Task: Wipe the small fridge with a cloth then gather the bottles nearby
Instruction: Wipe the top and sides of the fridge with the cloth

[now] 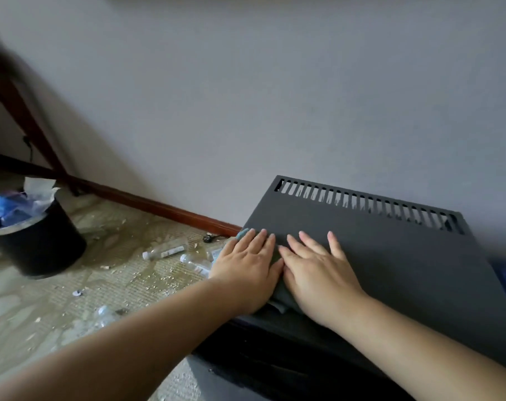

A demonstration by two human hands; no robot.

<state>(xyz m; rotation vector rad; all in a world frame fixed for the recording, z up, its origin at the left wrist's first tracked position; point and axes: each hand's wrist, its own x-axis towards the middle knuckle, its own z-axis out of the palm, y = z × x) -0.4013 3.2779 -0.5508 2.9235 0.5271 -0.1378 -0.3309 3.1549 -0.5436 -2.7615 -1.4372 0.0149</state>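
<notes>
While the left hand (246, 264) and right hand (318, 270) press flat, fingers straight, on the cloth (278, 301) at the fridge's (376, 256) left edge, one overlong push could drop it among the bottles (165, 251) lying left of the fridge.

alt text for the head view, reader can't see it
A left hand and right hand press a cloth flat on the dark fridge top. To its left, bottles lie on the littered floor near a full black bin.

Dim, soft, perhaps edge-warped view
</notes>
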